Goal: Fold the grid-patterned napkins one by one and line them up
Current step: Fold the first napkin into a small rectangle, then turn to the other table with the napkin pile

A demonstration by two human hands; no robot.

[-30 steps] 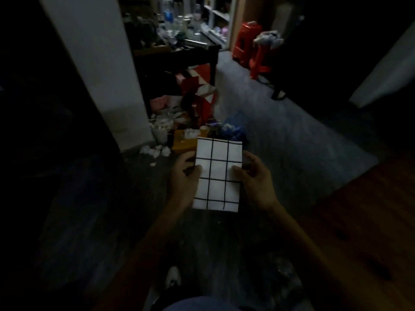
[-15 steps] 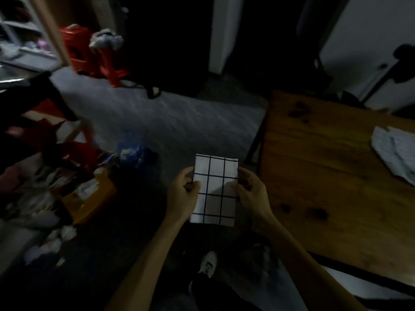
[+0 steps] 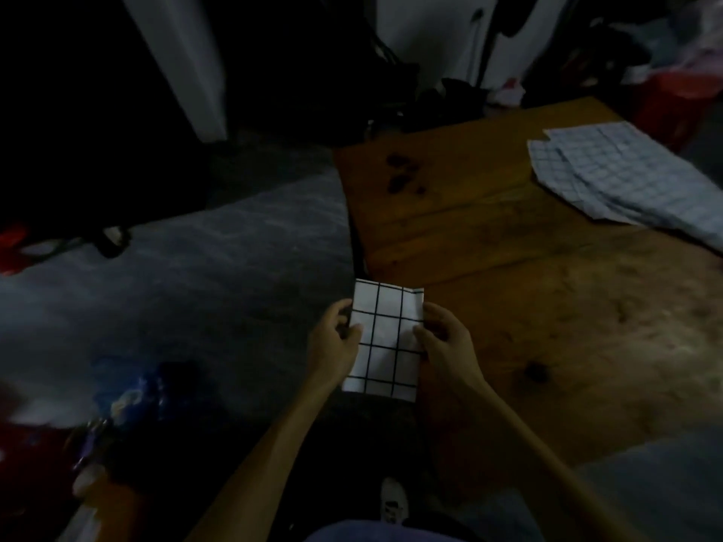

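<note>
Both hands hold one folded napkin [image 3: 385, 340] up in the air, between them. It is white with black lines that make squares. It is folded into a tall shape, and its top right corner looks a bit uneven.

The left hand [image 3: 336, 346] grips the left edge of the napkin. Its thumb lies on the front and its fingers curl round behind. The right hand [image 3: 446, 342] grips the right edge the same way, with its thumb on the front near the middle.

To the right of the hands is a brown wooden tabletop [image 3: 547, 307]. The napkin hangs just past the left edge of it, near its corner, and does not rest on it. Far off to the right of the hands, at the back of the tabletop, lies a heap of pale checked cloths [image 3: 622, 178]. They overlap each other and look loose and spread out. It is too dark and blurry to count them.

Under and to the left of the hands is a grey floor [image 3: 215, 287]. Below the hands, near the person's legs, a white shoe [image 3: 395, 502] shows on the floor. Some blue and red things lie low to the left of the hands, but they are too blurry to name.
</note>
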